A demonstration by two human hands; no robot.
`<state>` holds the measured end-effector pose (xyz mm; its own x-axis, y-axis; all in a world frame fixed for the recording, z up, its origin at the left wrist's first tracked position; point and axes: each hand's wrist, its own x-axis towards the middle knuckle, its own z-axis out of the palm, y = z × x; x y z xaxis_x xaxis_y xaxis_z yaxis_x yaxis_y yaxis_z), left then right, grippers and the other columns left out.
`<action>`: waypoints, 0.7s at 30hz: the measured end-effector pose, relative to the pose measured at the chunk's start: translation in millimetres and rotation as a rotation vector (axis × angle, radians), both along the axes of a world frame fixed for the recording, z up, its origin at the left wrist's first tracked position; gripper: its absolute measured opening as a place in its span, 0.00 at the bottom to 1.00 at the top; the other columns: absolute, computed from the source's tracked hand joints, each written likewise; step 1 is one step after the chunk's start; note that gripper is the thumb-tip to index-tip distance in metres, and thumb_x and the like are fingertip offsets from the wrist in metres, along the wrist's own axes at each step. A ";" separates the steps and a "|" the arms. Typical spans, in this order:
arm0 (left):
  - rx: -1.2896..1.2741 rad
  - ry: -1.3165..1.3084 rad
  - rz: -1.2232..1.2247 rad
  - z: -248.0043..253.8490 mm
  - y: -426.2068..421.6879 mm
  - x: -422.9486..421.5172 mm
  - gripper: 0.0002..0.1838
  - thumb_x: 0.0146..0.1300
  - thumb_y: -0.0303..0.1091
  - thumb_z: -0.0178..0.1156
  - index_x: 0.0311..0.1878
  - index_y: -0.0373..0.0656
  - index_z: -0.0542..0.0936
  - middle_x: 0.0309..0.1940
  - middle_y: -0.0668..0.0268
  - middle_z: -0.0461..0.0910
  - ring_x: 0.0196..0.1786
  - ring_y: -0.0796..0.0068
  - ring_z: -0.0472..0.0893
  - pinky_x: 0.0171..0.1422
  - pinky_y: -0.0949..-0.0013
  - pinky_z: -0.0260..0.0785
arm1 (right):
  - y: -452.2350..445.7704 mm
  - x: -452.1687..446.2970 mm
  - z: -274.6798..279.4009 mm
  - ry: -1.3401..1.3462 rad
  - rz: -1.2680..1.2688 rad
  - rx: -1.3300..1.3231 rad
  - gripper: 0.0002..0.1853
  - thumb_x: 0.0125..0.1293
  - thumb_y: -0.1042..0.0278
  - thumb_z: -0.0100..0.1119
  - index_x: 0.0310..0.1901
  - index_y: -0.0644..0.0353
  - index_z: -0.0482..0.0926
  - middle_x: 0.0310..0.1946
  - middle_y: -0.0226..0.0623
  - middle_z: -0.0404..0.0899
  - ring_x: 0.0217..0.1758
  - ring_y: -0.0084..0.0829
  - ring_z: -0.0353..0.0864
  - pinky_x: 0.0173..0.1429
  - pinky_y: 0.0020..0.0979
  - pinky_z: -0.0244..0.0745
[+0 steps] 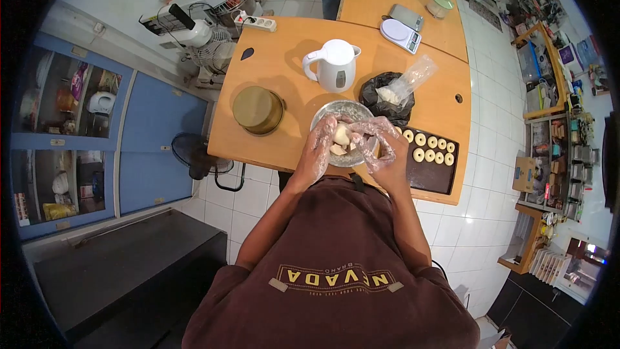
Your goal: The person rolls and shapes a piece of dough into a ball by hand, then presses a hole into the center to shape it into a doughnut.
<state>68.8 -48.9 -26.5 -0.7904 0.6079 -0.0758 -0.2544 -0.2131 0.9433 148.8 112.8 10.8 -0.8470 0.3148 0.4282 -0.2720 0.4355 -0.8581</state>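
Note:
Clear plastic gloves cover both my hands. My left hand (320,148) is curled around a pale lump of dough (341,133) above a round metal bowl (318,116). Across from it, my right hand (382,148) has its fingers bent and the tips brought together close to the dough. Whatever those fingertips pinch is too small to make out. More pale dough pieces (338,150) lie in the bowl, partly hidden by the hands. To the right, a dark baking tray (431,178) carries rows of ring-shaped dough pieces (429,154).
A white electric kettle (337,68) stands behind the bowl, beside a black plastic bag (381,100) with a clear bag (413,81) on it. A brown round container (257,110) is at left. Further back are a white kitchen scale (400,33) and a power strip (257,22).

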 end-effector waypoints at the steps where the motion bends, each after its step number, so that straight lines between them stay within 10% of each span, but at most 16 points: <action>1: -0.004 -0.062 0.047 -7.1 0.3 1.5 0.27 0.86 0.50 0.46 0.64 0.31 0.76 0.57 0.62 0.81 0.60 0.77 0.78 0.68 0.68 0.69 | 0.0 -1.3 -0.9 0.003 0.014 -0.019 0.15 0.58 0.75 0.75 0.49 0.64 0.89 0.49 0.47 0.89 0.52 0.48 0.89 0.59 0.42 0.81; 8: -0.093 0.017 0.000 -9.1 -5.4 -1.0 0.29 0.87 0.54 0.42 0.58 0.35 0.80 0.50 0.64 0.83 0.52 0.81 0.79 0.61 0.71 0.72 | 5.1 -0.5 -8.1 0.014 0.092 0.193 0.14 0.59 0.78 0.75 0.48 0.65 0.89 0.48 0.48 0.88 0.50 0.41 0.89 0.53 0.36 0.83; 21: -0.075 -0.013 0.052 -82.1 -14.1 -1.2 0.31 0.87 0.52 0.42 0.75 0.33 0.67 0.68 0.57 0.73 0.68 0.70 0.74 0.74 0.65 0.65 | -15.5 0.9 -11.4 -0.012 0.043 0.094 0.17 0.61 0.79 0.73 0.52 0.64 0.87 0.50 0.43 0.84 0.48 0.39 0.83 0.53 0.35 0.77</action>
<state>67.6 -63.0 -108.6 -0.8193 0.5583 -0.1302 -0.2573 -0.1552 0.9538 149.7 97.2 -0.6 -0.8640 0.2367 0.4444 -0.2826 0.5025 -0.8171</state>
